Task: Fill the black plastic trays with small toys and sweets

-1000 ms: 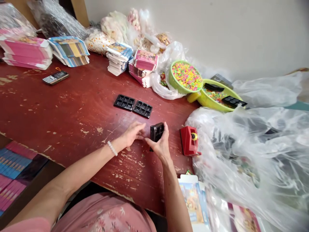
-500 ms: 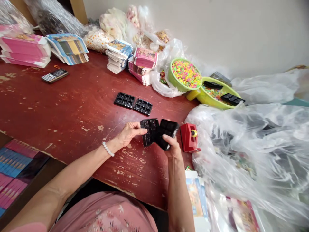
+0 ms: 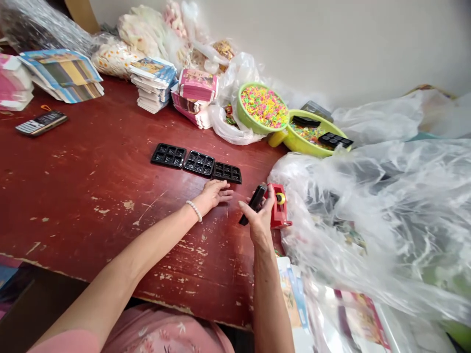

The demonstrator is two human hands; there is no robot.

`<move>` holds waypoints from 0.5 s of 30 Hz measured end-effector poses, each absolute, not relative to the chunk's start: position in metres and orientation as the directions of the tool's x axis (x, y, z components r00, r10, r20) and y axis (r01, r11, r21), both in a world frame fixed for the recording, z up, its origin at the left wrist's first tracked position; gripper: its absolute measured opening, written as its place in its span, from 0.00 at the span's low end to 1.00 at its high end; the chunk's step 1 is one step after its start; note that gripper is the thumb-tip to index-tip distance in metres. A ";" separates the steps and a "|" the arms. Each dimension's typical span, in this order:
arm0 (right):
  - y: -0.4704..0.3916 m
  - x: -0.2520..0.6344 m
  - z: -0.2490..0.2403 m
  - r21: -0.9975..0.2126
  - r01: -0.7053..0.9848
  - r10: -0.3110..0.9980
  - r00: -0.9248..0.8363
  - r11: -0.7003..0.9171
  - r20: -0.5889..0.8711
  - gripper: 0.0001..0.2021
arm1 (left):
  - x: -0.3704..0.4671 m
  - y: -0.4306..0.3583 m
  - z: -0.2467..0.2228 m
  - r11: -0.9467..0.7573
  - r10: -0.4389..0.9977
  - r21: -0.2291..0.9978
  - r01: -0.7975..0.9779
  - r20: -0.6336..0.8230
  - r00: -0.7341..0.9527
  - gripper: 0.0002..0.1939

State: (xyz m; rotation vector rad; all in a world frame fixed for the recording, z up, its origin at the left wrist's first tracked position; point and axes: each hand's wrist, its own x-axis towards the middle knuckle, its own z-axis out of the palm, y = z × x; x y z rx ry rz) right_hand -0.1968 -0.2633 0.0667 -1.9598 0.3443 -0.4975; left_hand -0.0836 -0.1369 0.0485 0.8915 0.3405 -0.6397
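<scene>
Three black plastic trays with small square compartments lie in a row on the red table: a left tray [image 3: 168, 155], a middle tray [image 3: 199, 163] and a right tray [image 3: 227, 172]. My left hand [image 3: 216, 193], a beaded bracelet on its wrist, is just below the right tray with fingers stretched out and nothing in them. In my right hand [image 3: 260, 215] is a black tray stack [image 3: 253, 203], seen edge-on and gripped between thumb and fingers. How many trays it has cannot be told. A red tape dispenser [image 3: 278, 213] stands right beside that hand.
Behind are a green bowl [image 3: 263, 108] of colourful small pieces and a yellow-green basin [image 3: 312, 132] with black trays. Stacked cartons [image 3: 152, 83] and a phone [image 3: 42, 122] stand to the left. Clear plastic bags [image 3: 368, 206] crowd the right side. The table's worn red top [image 3: 91, 196] runs left.
A third tray now lies at the right end of the row, and my left hand has let go of it. My right hand has turned its stack edge-on. The view has shifted right.
</scene>
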 end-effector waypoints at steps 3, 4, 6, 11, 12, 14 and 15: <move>-0.253 -0.198 0.065 -0.875 -0.048 -0.422 0.888 -0.482 0.184 0.59 | -0.100 -0.122 0.059 0.419 -0.383 0.632 0.652 -0.528 0.758 0.14; -0.248 -0.199 0.064 -0.860 -0.065 -0.410 0.895 -0.507 0.174 0.60 | -0.109 -0.115 0.063 0.412 -0.389 0.639 0.650 -0.521 0.759 0.14; -0.238 -0.201 0.062 -0.832 -0.107 -0.382 0.915 -0.545 0.133 0.62 | -0.130 -0.099 0.070 0.383 -0.422 0.700 0.602 -0.447 0.789 0.15; -0.212 -0.210 0.061 -0.797 -0.106 -0.283 0.955 -0.594 0.084 0.59 | -0.167 -0.062 0.075 0.080 -0.512 0.974 0.211 -0.141 0.847 0.12; -0.208 -0.210 0.062 -0.788 -0.103 -0.271 0.959 -0.607 0.083 0.59 | -0.169 -0.058 0.075 0.043 -0.516 0.983 0.179 -0.132 0.846 0.12; -0.203 -0.211 0.064 -0.800 -0.087 -0.232 0.970 -0.594 0.067 0.64 | -0.170 -0.053 0.074 0.041 -0.524 0.981 0.191 -0.142 0.840 0.14; -0.203 -0.211 0.065 -0.834 -0.067 -0.187 0.981 -0.547 0.044 0.66 | -0.170 -0.051 0.074 0.060 -0.526 0.973 0.224 -0.159 0.835 0.15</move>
